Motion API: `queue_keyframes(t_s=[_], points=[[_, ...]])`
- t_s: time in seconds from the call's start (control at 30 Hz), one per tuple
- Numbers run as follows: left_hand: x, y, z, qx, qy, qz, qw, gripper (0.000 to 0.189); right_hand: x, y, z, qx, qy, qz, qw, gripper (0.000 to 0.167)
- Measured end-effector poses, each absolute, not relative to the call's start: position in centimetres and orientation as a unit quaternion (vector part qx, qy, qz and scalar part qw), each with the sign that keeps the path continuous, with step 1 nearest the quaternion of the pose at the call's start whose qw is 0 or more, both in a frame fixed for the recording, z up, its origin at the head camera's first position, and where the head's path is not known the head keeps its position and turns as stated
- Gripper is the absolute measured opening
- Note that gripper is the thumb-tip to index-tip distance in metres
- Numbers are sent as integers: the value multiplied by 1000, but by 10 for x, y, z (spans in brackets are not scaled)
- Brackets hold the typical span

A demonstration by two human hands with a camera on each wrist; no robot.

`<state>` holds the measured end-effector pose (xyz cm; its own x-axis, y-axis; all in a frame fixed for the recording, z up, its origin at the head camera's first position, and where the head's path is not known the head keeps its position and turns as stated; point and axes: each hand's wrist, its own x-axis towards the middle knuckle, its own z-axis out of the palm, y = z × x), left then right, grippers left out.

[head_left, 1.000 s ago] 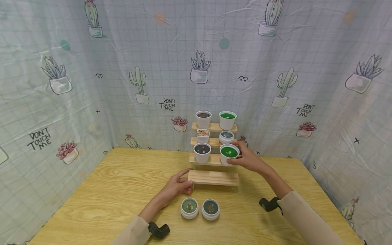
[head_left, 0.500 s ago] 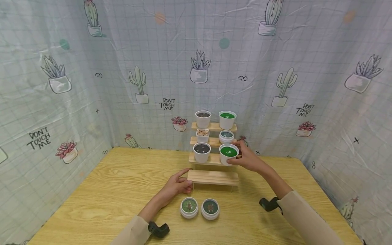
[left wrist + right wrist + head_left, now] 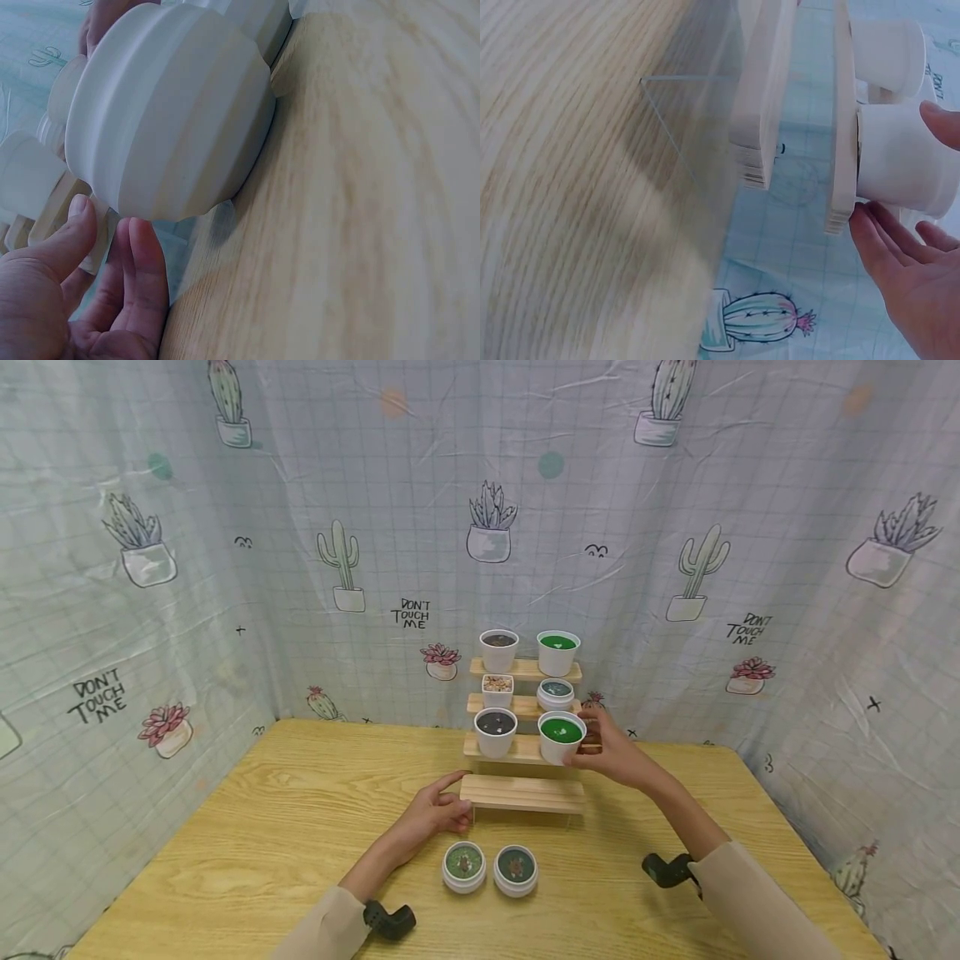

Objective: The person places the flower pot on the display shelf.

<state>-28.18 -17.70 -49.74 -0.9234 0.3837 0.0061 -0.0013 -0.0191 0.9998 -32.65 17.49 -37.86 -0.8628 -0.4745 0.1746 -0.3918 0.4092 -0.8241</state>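
A stepped wooden display stand (image 3: 521,793) with clear supports rises in the middle of the table. At the left end of its lowest shelf, my left hand (image 3: 431,814) grips the board, thumb in front and index finger behind. A white pot with a glossy green top (image 3: 562,735) sits upright on the shelf above, at its right end. My right hand (image 3: 618,756) is beside that pot, thumb near its front and fingers loosely spread along its right side. In the right wrist view, the fingers (image 3: 877,240) lie at the pot's side and shelf end.
Two round white bowls, one light green inside (image 3: 463,864) and one dark green (image 3: 516,868), stand before the stand. A dark-filled pot (image 3: 496,731) shares the shelf with the green one. Several more pots fill the upper shelves. A cactus-print curtain (image 3: 420,468) hangs behind.
My right hand has loosened and shifted slightly right from the green-topped pot, which stays on its shelf. My left hand keeps its place on the lowest shelf.
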Motion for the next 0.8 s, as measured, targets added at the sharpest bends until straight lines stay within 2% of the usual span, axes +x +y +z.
queue_keyframes(t_s=[0.5,0.8], points=[[-282,-178,-497,138,686,701,140,78,-300,190,-385,-246,841,-481,15,82],[-281,-177,-496,141,687,699,140,79,-280,190,-383,-247,844,-475,-38,77]])
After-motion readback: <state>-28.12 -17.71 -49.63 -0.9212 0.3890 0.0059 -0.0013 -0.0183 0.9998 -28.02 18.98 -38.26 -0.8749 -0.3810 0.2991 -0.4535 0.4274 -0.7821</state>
